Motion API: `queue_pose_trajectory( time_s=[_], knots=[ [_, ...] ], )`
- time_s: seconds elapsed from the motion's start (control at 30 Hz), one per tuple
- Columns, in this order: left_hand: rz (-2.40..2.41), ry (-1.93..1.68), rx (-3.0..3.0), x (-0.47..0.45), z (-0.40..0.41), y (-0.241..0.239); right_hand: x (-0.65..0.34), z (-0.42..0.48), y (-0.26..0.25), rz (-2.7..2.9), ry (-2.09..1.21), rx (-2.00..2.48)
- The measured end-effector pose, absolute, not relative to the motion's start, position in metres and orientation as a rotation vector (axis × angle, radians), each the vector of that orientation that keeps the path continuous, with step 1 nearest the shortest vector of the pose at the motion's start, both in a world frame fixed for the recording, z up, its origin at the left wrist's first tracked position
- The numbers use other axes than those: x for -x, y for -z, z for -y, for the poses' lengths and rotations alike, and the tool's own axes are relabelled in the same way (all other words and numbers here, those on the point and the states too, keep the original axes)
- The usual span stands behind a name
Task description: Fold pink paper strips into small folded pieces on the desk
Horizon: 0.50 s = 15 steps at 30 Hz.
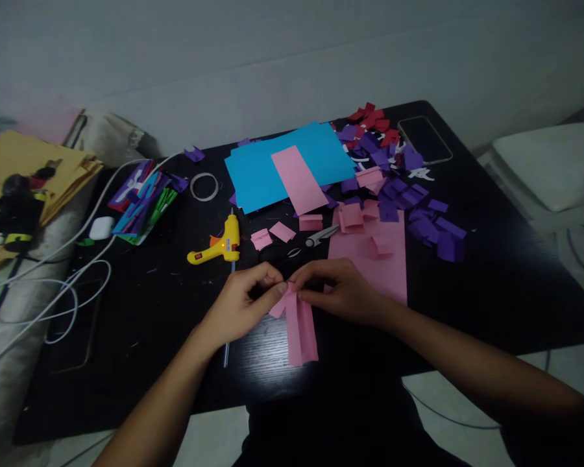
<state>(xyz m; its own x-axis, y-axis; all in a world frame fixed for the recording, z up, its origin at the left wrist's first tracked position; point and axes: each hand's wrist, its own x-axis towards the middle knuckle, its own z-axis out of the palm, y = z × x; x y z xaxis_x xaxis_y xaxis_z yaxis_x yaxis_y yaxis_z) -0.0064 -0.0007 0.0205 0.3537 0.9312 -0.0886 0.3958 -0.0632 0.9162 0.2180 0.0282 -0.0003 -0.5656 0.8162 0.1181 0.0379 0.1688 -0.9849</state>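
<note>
Tabletop [150, 311]: black, pushed against a grey wall and carrying all the items below.
Blue sheets [257, 172]: a stack at the far side, with a plain pink strip [300, 179] lying across it.
Purple pieces [435, 230]: small folded papers scattered to the right of the stack, near red pieces [370, 117] at the far edge.
Large pink sheet [389, 272]: flat, partly behind the right hand, with small pink pieces on its upper part.
Left hand [246, 298]: thumb and fingers pinched together on the upper end of the held pink paper.
Right hand [340, 288]: fingers likewise drawn narrow at the same end, close to the left thumb.
Phone [425, 139]: dark screen upward, at the far right corner.
Held pink paper [293, 331]: creased lengthwise, between the two hands near the front edge, its lower end pointing toward the person.
Glue gun [219, 246]: yellow, lying beyond the left hand.
Scissors [324, 235]: beyond the fingers, one end near the large pink sheet.
Ring [204, 187]: pale, left of the blue sheets.
White case [102, 227]: small and rounded, at the left beside a white cable [90, 219].
</note>
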Motion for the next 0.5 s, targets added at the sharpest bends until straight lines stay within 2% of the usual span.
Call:
queue_pose_trajectory(
  time_s=[0.5],
  knots=[
    [-1.173,-0.59,-1.621,0.0064,-0.0017,-0.0203,-0.2174,-0.028,-0.0021,1.842,-1.371,0.773]
  ],
)
